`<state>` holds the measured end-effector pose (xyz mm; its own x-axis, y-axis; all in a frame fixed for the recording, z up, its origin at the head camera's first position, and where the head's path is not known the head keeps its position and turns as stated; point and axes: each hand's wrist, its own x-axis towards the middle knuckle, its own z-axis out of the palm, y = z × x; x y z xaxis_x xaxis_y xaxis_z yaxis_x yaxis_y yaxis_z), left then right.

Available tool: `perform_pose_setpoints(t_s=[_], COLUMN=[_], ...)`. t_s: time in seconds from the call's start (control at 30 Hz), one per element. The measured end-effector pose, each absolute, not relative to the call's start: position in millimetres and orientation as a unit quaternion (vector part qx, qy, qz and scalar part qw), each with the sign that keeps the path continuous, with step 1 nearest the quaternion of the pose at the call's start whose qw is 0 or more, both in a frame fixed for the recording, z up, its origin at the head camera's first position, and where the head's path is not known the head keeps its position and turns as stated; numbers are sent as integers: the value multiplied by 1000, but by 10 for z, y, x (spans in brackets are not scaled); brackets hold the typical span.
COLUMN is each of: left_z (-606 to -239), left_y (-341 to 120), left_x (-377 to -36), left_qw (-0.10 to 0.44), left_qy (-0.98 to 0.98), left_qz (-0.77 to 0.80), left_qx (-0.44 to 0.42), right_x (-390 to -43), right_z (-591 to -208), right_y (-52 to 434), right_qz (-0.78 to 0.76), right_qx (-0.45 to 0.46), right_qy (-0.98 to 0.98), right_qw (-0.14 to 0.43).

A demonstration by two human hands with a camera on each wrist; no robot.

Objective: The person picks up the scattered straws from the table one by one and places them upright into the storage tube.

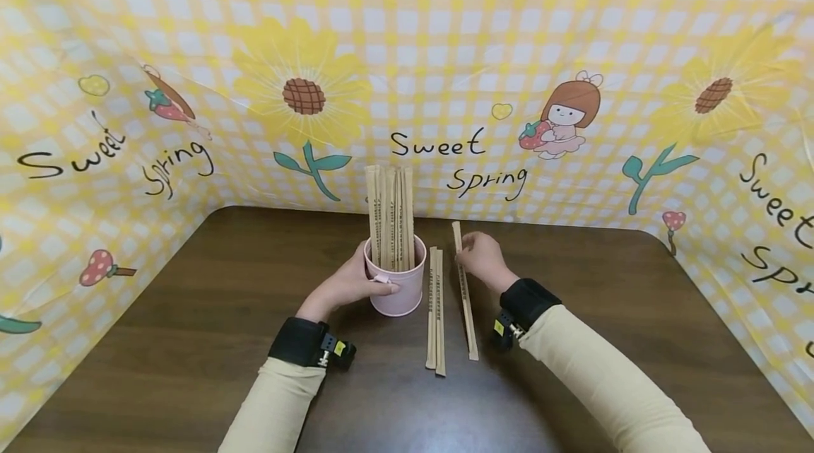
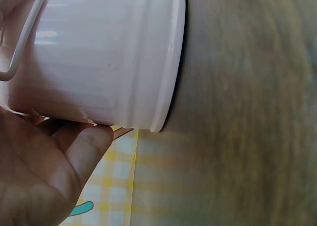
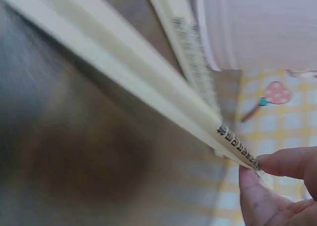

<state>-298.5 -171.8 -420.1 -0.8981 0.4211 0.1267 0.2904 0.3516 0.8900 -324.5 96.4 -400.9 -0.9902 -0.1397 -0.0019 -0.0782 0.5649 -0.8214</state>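
Note:
A pale pink bucket (image 1: 397, 295) stands upright on the table, holding a bundle of long, thin paper-wrapped sticks (image 1: 391, 220) with dark printed characters. My left hand (image 1: 343, 280) grips the bucket's left side, thumb across the front just below the rim; the left wrist view shows the bucket wall (image 2: 94, 52) against the fingers (image 2: 91, 149). To its right, my right hand (image 1: 486, 260) pinches one paper-wrapped stick (image 1: 467, 304) near its far end between thumb and forefinger, as the pinched stick (image 3: 163, 87) in the right wrist view confirms.
Two more paper-wrapped sticks (image 1: 435, 312) lie side by side between the bucket and the pinched stick. Behind the brown table (image 1: 191, 340) and along both sides hangs a yellow checked cloth (image 1: 432, 71) with flower prints. The bucket's wire handle (image 2: 22, 37) hangs against its wall.

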Motion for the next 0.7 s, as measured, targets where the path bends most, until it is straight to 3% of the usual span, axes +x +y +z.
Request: perform_pose_setpoints(t_s=[0.47, 0.7], left_z=[-4194, -4202], left_y=[-1733, -1718], left_x=[-2968, -2987], left_qw=[65, 64], left_qy=[824, 821], left_qz=[527, 527], left_qx=[200, 208], right_x=[-3262, -3151], right_z=[-2861, -2523], right_y=[955, 775], right_qz=[-494, -543], right_qx=[-148, -189], right_qy=[837, 786], right_qw=[-183, -227])
